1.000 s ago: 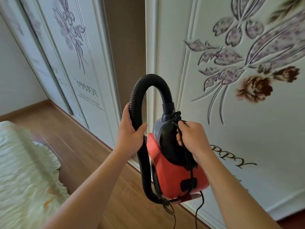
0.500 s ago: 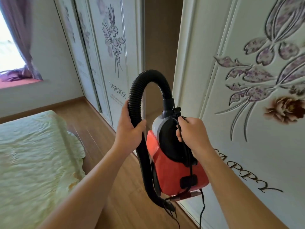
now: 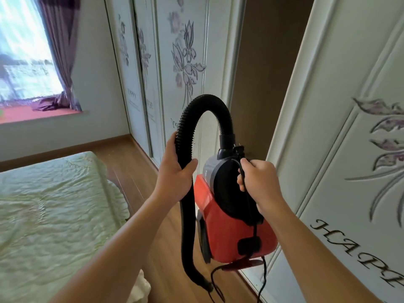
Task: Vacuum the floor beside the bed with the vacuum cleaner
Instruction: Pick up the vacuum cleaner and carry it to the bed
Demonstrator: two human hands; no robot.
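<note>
- Two bare hands carry a red-and-black canister vacuum cleaner point(image 3: 231, 224) in the air above the wooden plank floor point(image 3: 135, 169).
- Left hand point(image 3: 175, 173) wraps around the ribbed black hose point(image 3: 188, 119), which arches over to the canister's top.
- Right hand point(image 3: 260, 184) grips the handle together with the thin black power cord point(image 3: 254, 228).
- Pale green quilted bed point(image 3: 50, 206) lies left; white floral wardrobe doors point(image 3: 341, 149) stand right.

White wardrobe doors point(image 3: 328, 127) with purple flower carvings, bright window point(image 3: 21, 51), purple curtain point(image 3: 62, 44), red sill point(image 3: 32, 115)
</note>
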